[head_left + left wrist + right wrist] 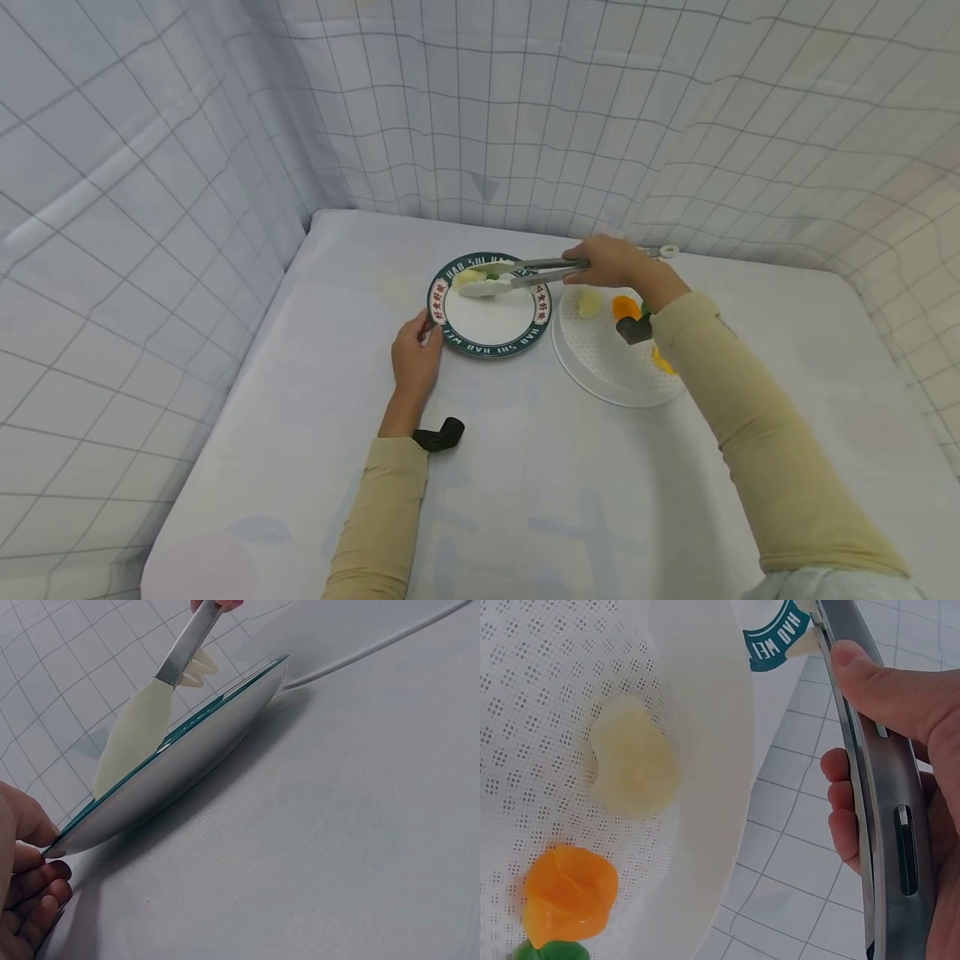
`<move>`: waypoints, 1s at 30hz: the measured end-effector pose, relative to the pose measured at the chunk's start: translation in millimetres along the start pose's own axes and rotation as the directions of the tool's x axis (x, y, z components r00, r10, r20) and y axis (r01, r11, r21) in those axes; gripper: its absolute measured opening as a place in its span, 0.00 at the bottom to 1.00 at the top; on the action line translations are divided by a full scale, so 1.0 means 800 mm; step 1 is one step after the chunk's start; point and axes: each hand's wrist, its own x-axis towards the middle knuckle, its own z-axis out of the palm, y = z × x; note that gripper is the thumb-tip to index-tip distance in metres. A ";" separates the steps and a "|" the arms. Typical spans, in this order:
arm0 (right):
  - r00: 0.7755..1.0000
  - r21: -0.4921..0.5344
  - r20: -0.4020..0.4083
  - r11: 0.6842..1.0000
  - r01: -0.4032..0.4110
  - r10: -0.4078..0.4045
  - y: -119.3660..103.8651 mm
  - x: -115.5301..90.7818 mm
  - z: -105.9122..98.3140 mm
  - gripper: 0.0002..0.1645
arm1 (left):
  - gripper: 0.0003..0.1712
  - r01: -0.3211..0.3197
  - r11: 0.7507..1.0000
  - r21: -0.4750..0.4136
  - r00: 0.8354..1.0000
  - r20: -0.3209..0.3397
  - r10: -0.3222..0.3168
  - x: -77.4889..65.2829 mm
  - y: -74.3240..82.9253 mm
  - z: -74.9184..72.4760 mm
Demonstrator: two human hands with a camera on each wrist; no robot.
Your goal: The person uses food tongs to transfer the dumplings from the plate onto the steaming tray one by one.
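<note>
Fingers (841, 796) around tongs (885, 780), perforated tray (611, 358) beside plate (491, 321).

At the centre of the head view, the plate (491, 323) is white, its dark green rim (489, 351) bearing white lettering and white panels with red characters. The tongs (547, 276) are silver-grey with pale cream tips (133, 742). Right of centre, the basket (607, 358) is white, patterned with clustered small holes. In the right wrist view, a slice (634, 765) at centre left is pale yellow, and at lower left a pepper (571, 892) is orange. The sleeves (738, 408) are tan; the curtain (487, 108) above is whitish with dark grid lines.
</note>
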 end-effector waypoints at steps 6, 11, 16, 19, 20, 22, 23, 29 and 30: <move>0.998 0.058 -0.045 0.997 -0.048 0.050 -0.001 -0.016 0.013 0.33 | 0.25 0.004 1.000 -0.008 1.000 0.011 -0.004 -0.004 -0.001 0.001; 0.990 0.132 -0.094 0.987 -0.091 0.103 -0.004 -0.037 0.021 0.33 | 0.25 -0.006 1.000 -0.013 1.000 0.007 0.006 -0.005 0.001 -0.003; 0.981 0.173 -0.156 0.981 -0.091 0.119 -0.014 -0.058 0.025 0.34 | 0.25 -0.023 1.000 -0.013 1.000 -0.006 0.023 -0.003 0.001 -0.009; 0.977 0.196 -0.184 0.978 -0.069 0.106 -0.020 -0.065 0.027 0.34 | 0.24 -0.026 1.000 -0.009 0.999 -0.020 0.026 0.000 -0.001 -0.011; 0.976 0.204 -0.188 0.977 -0.070 0.110 -0.021 -0.066 0.028 0.33 | 0.24 -0.025 1.000 -0.010 0.999 -0.022 0.025 0.000 -0.002 -0.011; 0.974 0.211 -0.192 0.974 -0.079 0.121 -0.025 -0.068 0.030 0.32 | 0.25 -0.021 1.000 -0.009 1.000 -0.019 0.020 0.000 -0.003 -0.012; 0.974 0.211 -0.189 0.974 -0.086 0.127 -0.026 -0.069 0.032 0.32 | 0.25 -0.018 1.000 -0.011 1.000 -0.016 0.018 0.000 -0.003 -0.011; 0.973 0.162 -0.184 0.980 -0.111 0.141 -0.034 -0.072 0.047 0.29 | 0.25 -0.015 1.000 -0.013 1.000 -0.003 0.015 -0.001 -0.001 -0.010; 0.972 0.155 -0.187 0.982 -0.112 0.140 -0.036 -0.072 0.050 0.28 | 0.25 -0.018 1.000 -0.013 1.000 0.000 0.018 -0.001 -0.001 -0.009</move>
